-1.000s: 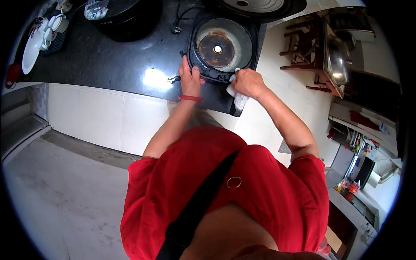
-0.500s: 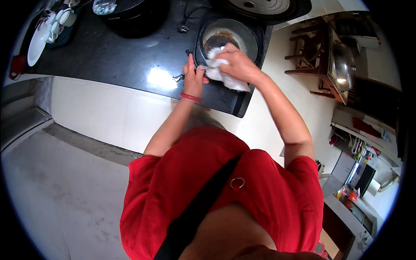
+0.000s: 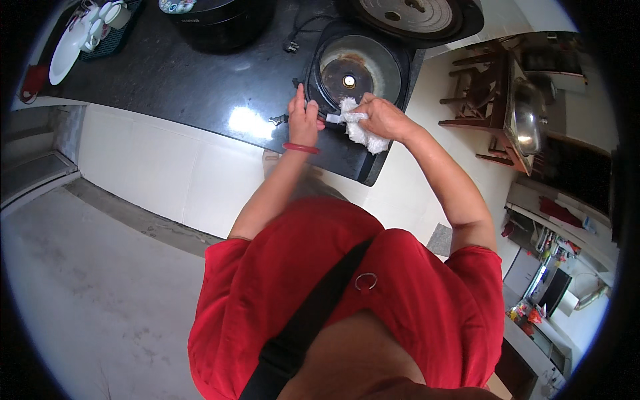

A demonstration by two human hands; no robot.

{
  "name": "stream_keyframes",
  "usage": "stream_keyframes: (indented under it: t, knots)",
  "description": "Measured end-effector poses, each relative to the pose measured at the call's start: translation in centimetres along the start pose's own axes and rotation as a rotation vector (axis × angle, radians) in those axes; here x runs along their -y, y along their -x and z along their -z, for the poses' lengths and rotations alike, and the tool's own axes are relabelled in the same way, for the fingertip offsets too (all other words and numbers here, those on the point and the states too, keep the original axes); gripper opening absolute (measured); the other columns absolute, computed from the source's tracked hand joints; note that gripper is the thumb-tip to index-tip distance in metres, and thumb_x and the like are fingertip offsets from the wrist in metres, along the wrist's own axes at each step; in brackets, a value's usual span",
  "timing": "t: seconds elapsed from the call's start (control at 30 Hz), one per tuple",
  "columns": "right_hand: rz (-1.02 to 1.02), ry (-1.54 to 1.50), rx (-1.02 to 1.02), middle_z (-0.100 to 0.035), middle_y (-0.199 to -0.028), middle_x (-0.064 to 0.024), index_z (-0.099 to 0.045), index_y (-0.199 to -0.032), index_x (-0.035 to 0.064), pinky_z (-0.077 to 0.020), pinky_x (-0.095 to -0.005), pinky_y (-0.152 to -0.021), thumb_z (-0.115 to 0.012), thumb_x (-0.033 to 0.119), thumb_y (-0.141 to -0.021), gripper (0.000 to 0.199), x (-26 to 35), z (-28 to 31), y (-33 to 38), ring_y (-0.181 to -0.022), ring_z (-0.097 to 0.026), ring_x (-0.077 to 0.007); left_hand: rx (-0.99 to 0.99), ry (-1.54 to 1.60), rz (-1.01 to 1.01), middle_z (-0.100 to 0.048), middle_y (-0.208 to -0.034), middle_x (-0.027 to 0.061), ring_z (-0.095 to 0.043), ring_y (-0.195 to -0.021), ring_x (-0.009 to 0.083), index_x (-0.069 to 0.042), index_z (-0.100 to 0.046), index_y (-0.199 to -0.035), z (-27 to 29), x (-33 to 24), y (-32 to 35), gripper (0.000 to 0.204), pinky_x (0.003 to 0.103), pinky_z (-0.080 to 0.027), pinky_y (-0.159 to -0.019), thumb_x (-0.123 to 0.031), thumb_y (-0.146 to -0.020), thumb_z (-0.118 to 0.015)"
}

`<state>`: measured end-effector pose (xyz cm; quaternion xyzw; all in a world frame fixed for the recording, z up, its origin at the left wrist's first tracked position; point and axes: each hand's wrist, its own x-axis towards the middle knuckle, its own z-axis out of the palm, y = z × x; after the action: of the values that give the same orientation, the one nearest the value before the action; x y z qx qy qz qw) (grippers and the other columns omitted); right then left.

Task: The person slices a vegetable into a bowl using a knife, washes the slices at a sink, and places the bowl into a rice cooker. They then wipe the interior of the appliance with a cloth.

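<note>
An open rice cooker [image 3: 388,68] stands at the counter's right end, its inner pot out. Inside, brownish stains mark the heating plate [image 3: 337,79] around a shiny centre button. The hinged lid [image 3: 437,19] is tipped back at the far side. My right hand [image 3: 387,120] is closed on a white cloth [image 3: 367,138] at the cooker's near rim, part of the cloth hanging over the front. My left hand [image 3: 304,123], with a red bangle at the wrist, lies against the cooker's near left side with its fingers stretched out.
A second black cooker [image 3: 227,30] sits further left on the dark counter [image 3: 193,87]. A plug [image 3: 291,45] and cord lie between the two. White cups [image 3: 93,35] and an oval plate [image 3: 65,61] are at the far left. To the right stands a wooden table [image 3: 500,100] bearing a steel bowl.
My right hand has drawn the cloth out of the cooker's inside to its near rim, uncovering the heating plate. My left hand keeps its place beside the cooker.
</note>
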<state>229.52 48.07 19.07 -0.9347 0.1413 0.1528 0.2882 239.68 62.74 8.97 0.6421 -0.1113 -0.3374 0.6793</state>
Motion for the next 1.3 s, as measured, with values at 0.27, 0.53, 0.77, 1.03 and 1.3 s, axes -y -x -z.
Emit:
stream_keyframes:
  t: [0.27,0.53,0.77,1.03,1.3]
  knots:
    - [-0.068,-0.099,-0.181,-0.055,-0.089,-0.0096,-0.064,-0.092,0.0044,-0.0449,-0.0302,-0.078,-0.058,0.005,-0.069,0.024,-2.2,-1.7,4.2,-0.079,-0.058,-0.0258,0.008,-0.007,0.000,-0.037,-0.110,0.0142,-0.055,-0.057,0.0127,-0.005,-0.027,-0.133,0.0,0.4,0.0,0.049,0.023,-0.050,-0.048,-0.014,-0.088,-0.041]
    - [-0.618,-0.849,-0.356,-0.057,-0.102,-0.0106,-0.057,-0.100,0.0022,-0.0463,-0.0304,-0.077,-0.056,0.004,-0.073,0.027,-6.8,1.1,10.0,-0.087,-0.058,-0.0186,0.096,0.033,0.080,-0.052,-0.088,0.0079,-0.056,-0.054,0.0124,-0.009,-0.019,-0.136,0.9,0.2,-0.5,0.053,0.023,-0.050,-0.048,-0.017,-0.089,-0.041]
    - [-0.138,-1.582,-0.722,-0.054,-0.107,-0.0075,-0.044,-0.117,0.0031,-0.0423,-0.0291,-0.084,-0.058,0.001,-0.074,0.044,-1.7,0.8,9.6,-0.096,-0.052,-0.0166,0.103,-0.013,0.087,-0.034,-0.114,0.0146,-0.058,-0.058,0.0135,-0.005,-0.020,-0.135,0.9,0.1,-0.3,0.053,0.024,-0.051,-0.050,-0.017,-0.089,-0.043]
    - [-0.044,0.056,-0.286,-0.055,-0.092,-0.0103,-0.058,-0.106,0.0141,-0.0402,-0.0360,-0.079,-0.059,0.002,-0.065,0.042,-0.1,-2.2,5.5,-0.089,-0.053,-0.0249,0.092,-0.076,0.034,-0.036,-0.108,0.0139,-0.056,-0.056,0.0127,-0.004,-0.021,-0.134,0.7,0.0,-0.3,0.052,0.024,-0.050,-0.049,-0.016,-0.089,-0.042]
    - [0.107,0.447,-0.222,-0.055,-0.081,-0.0091,-0.064,-0.093,0.0120,-0.0421,-0.0384,-0.070,-0.060,0.010,-0.066,0.027,0.2,-2.3,3.9,-0.083,-0.056,-0.0229,0.044,-0.146,-0.019,-0.038,-0.108,0.0154,-0.055,-0.053,0.0132,-0.003,-0.023,-0.133,0.3,-0.3,-0.1,0.050,0.024,-0.050,-0.046,-0.014,-0.088,-0.042]
